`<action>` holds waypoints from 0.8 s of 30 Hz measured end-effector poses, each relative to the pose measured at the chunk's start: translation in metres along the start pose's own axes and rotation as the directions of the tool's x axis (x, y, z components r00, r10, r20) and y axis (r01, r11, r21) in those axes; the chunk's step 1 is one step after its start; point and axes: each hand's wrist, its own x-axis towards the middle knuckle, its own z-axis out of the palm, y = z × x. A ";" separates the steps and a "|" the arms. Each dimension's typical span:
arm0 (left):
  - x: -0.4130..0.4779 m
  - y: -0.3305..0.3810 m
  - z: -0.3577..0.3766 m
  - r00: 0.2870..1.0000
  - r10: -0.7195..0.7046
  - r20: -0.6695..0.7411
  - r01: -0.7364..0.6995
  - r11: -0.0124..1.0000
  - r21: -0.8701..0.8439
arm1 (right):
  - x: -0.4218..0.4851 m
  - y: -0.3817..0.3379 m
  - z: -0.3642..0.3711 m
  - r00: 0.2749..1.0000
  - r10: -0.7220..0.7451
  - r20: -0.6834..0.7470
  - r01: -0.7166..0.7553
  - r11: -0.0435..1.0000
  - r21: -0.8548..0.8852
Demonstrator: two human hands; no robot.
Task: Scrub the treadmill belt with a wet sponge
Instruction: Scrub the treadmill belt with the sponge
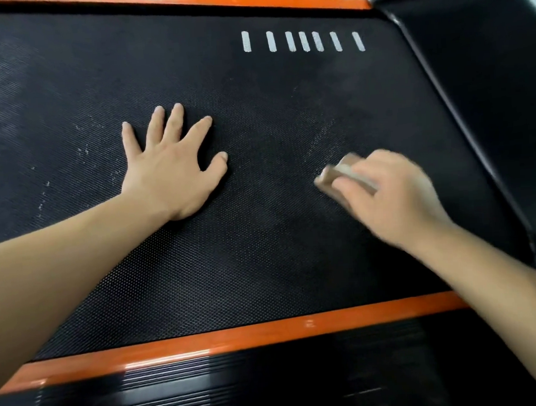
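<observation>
Black, dimpled treadmill belt [263,249] fills most of your view, running between a near orange strip [236,338] and a far orange strip [188,0]. Your left grip [169,174] is wide: the bare hand lies palm down on the belt, left of centre, with its fingers straight and spread, holding nothing. Your right grip [393,196] is curled round the sponge [339,174], with the fingers wrapped over its top.

The sponge is a tan block with a paler layer. It sits on the belt right of centre, poking out to the left of your hand, well apart from the left grip. Both the sponge and the right grip are blurred, so you cannot read the exact placement of each finger.

Just beyond the sponge, a faint pale smear [322,134] curves across the belt's texture. Small white specks [84,150] dot the belt to the left of your left grip. A row of seven white bars [303,41] is printed on the belt near the far orange strip, up and to the right.

On your side of the near orange strip lies a black ribbed side rail [208,389]. To the right, a smooth black end cover [486,67] borders the belt.
</observation>
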 end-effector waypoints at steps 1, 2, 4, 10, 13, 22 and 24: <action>0.000 0.000 0.000 1.000 0.000 0.001 0.000 1.000 -0.002 | 0.008 0.009 0.000 0.993 0.112 -0.027 -0.113 0.993 -0.018; 0.000 0.000 0.000 1.000 0.000 0.001 0.000 1.000 -0.006 | 0.011 0.010 0.000 0.980 0.197 -0.038 -0.198 0.980 -0.020; 0.000 0.000 0.000 1.000 0.000 -0.006 0.000 1.000 -0.009 | -0.003 -0.005 0.002 0.986 0.159 -0.041 -0.160 0.987 -0.032; -0.001 0.001 0.000 1.000 -0.004 -0.013 0.004 1.000 -0.004 | -0.028 -0.009 -0.019 0.988 -0.034 0.154 0.017 0.994 0.110; -0.001 0.002 -0.001 1.000 -0.008 -0.014 0.008 1.000 -0.005 | -0.018 0.013 -0.021 0.982 0.180 0.053 -0.182 0.982 0.042; -0.005 0.007 -0.004 1.000 -0.011 -0.028 0.011 1.000 -0.016 | -0.052 0.005 -0.036 0.984 0.110 0.137 -0.125 0.986 0.113; -0.009 0.011 -0.006 0.999 0.001 -0.040 -0.003 0.999 -0.040 | -0.052 0.012 -0.035 0.980 0.184 0.076 -0.189 0.980 0.066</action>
